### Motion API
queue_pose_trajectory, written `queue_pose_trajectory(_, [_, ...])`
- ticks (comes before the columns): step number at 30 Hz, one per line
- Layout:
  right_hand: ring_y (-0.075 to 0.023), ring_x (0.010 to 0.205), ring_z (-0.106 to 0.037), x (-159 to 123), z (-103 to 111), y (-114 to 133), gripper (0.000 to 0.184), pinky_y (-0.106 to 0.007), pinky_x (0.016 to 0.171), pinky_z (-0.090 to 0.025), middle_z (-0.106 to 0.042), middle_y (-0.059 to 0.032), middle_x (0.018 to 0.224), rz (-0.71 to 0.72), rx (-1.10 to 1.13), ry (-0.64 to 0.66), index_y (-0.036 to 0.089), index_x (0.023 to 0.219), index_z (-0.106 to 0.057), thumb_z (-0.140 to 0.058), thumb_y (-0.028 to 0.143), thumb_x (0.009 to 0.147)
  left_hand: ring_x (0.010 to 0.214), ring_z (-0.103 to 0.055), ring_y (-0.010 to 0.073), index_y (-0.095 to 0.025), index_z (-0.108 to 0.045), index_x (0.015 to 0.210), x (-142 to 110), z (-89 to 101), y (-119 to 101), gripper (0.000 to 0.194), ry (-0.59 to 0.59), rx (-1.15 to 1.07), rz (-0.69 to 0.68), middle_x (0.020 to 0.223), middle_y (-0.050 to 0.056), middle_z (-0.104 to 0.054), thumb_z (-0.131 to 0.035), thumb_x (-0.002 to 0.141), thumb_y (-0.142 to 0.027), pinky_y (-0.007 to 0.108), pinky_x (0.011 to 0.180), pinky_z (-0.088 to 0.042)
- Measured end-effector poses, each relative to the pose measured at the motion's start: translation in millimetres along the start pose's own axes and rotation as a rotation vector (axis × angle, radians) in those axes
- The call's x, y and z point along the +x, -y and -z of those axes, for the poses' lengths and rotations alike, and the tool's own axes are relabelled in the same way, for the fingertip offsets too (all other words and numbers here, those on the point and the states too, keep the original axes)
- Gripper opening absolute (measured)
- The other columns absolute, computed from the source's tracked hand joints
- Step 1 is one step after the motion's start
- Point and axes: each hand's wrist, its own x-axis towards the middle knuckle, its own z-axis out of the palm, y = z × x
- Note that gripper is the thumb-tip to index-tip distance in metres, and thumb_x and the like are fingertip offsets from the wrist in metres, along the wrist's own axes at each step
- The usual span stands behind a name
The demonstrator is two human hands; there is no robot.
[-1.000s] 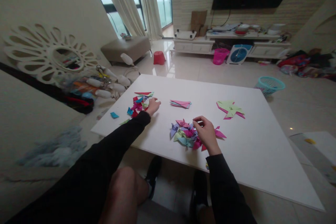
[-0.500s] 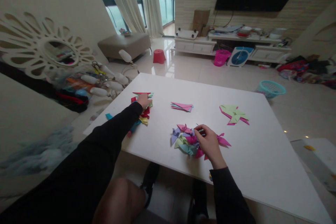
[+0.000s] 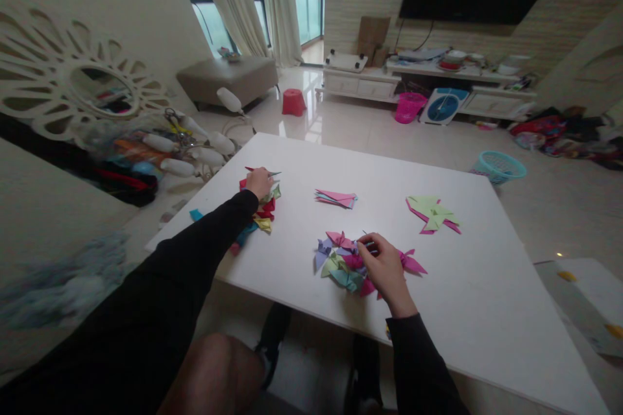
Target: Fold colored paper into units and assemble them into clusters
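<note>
My left hand [image 3: 259, 183] reaches to the far end of a pile of folded paper pieces [image 3: 265, 209] in red, yellow, green and blue. Its fingers are curled down, their tips hidden, beside a pointed folded paper [image 3: 250, 168] whose ends stick out around the hand. My right hand [image 3: 382, 266] hovers at a cluster of origami paper cranes [image 3: 348, 280] in pink, purple, green and teal. Thumb and fingers are pinched together there. A thin dark tip shows above them, too small to name. One magenta crane [image 3: 413, 263] lies to the right of that hand.
On the white table [image 3: 487, 311] a stack of pink and blue folded papers [image 3: 337, 198] lies centrally. Green and magenta folded papers [image 3: 435, 213] lie to the right. Beyond the table stand a teal basket [image 3: 499, 167], a red stool [image 3: 293, 102] and a pink bin [image 3: 409, 107].
My left hand has shifted slightly away and to the left, onto the pointed folded paper. My right hand keeps its pinch at the cranes. The whole view has shifted a little.
</note>
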Motion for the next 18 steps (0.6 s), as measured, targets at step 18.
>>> queue_pose_trajectory(18, [-0.0206,0.069,-0.063,-0.6,-0.5,9.9,0.021,-0.033,0.067,-0.048,-0.069,-0.004,0.078,0.05,0.05,0.015,0.022,0.075,-0.064,-0.06,0.041,0.083,0.092,-0.061,0.0287,-0.022,-0.061,0.07,-48.5,64.2,-41.4,0.013,0.249,0.4,-0.381,0.086,0.012,-0.065,-0.06,0.08,-0.013,0.038,0.093,-0.045])
